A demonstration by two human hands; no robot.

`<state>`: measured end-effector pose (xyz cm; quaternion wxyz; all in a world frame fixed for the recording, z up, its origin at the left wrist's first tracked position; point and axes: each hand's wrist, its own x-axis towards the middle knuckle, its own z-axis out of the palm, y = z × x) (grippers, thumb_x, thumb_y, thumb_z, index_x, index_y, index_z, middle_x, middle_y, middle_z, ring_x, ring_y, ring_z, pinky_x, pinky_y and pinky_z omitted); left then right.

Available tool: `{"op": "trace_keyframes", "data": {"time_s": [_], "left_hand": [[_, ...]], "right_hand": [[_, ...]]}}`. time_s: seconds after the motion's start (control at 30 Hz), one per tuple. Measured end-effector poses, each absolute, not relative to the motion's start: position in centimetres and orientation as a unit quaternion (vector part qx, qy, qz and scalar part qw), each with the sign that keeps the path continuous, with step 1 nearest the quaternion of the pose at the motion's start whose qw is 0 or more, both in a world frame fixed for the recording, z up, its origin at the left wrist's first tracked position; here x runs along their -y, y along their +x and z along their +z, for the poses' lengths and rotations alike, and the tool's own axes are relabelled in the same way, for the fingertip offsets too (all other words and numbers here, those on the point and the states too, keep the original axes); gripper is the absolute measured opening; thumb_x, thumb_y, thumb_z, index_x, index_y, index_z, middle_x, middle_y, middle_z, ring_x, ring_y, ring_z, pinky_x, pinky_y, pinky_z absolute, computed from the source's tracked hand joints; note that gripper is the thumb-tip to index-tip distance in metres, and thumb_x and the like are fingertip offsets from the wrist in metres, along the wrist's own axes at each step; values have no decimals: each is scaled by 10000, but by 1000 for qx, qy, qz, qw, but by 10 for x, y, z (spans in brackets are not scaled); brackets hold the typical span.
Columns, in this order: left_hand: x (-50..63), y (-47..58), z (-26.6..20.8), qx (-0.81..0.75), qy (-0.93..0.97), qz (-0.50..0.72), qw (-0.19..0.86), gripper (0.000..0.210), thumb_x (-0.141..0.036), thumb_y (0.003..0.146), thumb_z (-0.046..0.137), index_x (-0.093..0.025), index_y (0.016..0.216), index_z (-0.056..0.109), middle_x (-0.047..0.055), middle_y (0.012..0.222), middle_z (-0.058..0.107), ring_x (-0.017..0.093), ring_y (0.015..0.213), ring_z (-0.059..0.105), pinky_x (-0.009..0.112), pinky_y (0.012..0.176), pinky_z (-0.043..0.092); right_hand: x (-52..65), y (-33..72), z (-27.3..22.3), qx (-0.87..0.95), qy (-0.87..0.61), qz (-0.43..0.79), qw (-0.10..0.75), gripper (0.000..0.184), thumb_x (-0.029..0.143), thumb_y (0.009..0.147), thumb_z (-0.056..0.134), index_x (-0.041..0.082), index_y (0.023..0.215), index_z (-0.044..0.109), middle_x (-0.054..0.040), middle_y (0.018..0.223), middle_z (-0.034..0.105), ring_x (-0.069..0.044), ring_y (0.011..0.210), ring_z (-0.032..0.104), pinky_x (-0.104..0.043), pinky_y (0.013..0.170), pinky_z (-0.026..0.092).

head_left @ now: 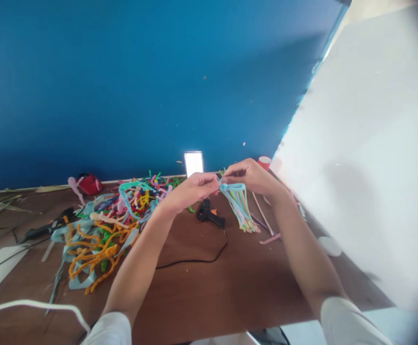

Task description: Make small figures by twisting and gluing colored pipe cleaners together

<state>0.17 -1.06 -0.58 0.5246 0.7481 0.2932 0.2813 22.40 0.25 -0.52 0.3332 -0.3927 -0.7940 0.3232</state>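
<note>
A bundle of pastel pipe cleaners hangs down between my hands, with a light blue strand looped at its top. My left hand pinches the top left end of that light blue strand. On the other side, my right hand has its fingers closed at the top of the same bundle, close to my left fingertips. Whether the strand is tied there is too small to make out. Below my hands, a black glue gun lies on the brown table.
Tangled pipe cleaners in many colours cover the table's left side. A lit phone stands against the blue wall. Behind my right hand is a red roll. The glue gun's black cord runs left; a white cable crosses the near left.
</note>
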Motion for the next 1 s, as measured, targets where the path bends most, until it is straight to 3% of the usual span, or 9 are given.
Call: {"op": "trace_keyframes", "data": {"time_s": [0.2,0.3,0.47,0.7,0.83,1.0], "left_hand": [[9,0,-5,-334,745,292,498,314,-461,950,497,-168,853,559,-55,617,335,76,538,281,225,487,202],[6,0,-6,-348,781,272,441,312,-425,959,466,-161,855,595,-35,637,396,83,564,345,225,517,258],[4,-2,-6,-356,847,205,338,315,-365,934,469,-161,786,660,-13,621,512,96,568,421,239,555,305],[12,4,-8,-361,873,175,278,236,-227,835,492,-166,636,604,-14,566,547,103,531,443,254,552,291],[10,10,-16,-419,854,217,221,239,-233,843,476,-168,671,628,-1,609,582,122,589,474,266,588,288],[5,10,-15,-454,797,325,232,284,-280,904,448,-159,686,584,-21,592,476,111,589,411,259,587,269]], "right_hand": [[-8,231,-9,767,-419,291,388,235,387,810,699,174,713,711,14,629,567,-114,610,455,-287,597,322],[-9,231,-10,760,-417,298,399,154,322,818,681,183,767,727,11,662,592,-114,624,475,-287,613,338],[-8,231,-9,765,-414,311,383,201,370,828,684,179,779,725,-9,713,641,-124,655,511,-292,635,372],[-7,224,-9,795,-407,302,332,249,421,826,701,183,754,698,24,617,542,-107,589,432,-286,571,311],[10,210,-1,785,-425,277,355,285,432,860,659,182,724,659,28,597,497,-108,589,421,-285,561,298],[31,200,8,807,-443,191,339,287,373,923,567,194,700,593,20,595,497,-115,584,413,-298,582,293]]}}
